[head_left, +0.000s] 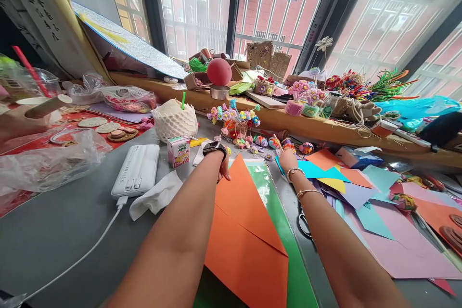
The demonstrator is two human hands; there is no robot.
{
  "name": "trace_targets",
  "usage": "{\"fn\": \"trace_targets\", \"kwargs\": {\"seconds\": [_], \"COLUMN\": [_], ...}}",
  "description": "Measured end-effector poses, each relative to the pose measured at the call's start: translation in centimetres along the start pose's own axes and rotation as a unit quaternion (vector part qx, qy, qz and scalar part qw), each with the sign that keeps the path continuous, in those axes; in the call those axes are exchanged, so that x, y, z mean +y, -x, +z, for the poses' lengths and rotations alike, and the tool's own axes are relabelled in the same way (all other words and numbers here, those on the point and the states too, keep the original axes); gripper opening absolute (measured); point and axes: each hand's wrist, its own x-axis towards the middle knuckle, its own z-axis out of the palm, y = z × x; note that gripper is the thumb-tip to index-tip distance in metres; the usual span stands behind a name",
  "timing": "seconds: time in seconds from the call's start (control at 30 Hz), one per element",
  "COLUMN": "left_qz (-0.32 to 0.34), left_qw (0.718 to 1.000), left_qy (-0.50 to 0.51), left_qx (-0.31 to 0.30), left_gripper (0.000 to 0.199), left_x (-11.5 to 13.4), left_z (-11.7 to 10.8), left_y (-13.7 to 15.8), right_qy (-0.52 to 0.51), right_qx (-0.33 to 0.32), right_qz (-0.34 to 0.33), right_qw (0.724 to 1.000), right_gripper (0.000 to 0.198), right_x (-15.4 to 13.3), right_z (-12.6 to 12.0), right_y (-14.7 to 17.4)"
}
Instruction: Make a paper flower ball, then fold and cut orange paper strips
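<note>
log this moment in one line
left hand: near orange paper's tip, grip unclear | right hand: at thin stick by blue paper, grip unclear | orange paper: folded, over green sheet | scissors: partly hidden

Lettering on power bank (135, 169), carton (179, 151) (unreadable)

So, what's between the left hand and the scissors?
From the left hand: orange paper, green sheet, then grey table before the scissors, in the head view.

The left forearm (176, 221) partly hides the left hand (224, 171); scissors (305, 225) vanish behind the right forearm (334, 221); the near edge crops the orange paper (252, 231).
</note>
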Motion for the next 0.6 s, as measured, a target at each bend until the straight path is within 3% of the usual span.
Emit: {"fn": "trace_targets", "kwargs": {"seconds": [0.17,0.4,0.6], "left_qz": [0.014,0.005,0.001], "left_qw": [1.000,1.000,1.000], "left_qy": [0.001,0.015,0.028], "left_qx": [-0.001,-0.012,0.004], "left_gripper": [0.029,0.026,0.018], "left_x": [-0.08,0.02,0.11], "left_z": [-0.12,-0.28,-0.31], "left_y": [-0.32,-0.23,-0.78], "right_qy": [0.009,0.028,0.052], "right_qx": [-0.020,-0.049,-0.046], "right_qz": [-0.020,-0.049,-0.076], "right_qw": [1.000,0.997,0.995], "right_gripper": [0.035,0.061,0.046], "right_x": [0.05,-0.20,-0.73], "right_z": [-0.33,0.15,0.03], "right_y": [-0.03,-0.24,-0.67]}}
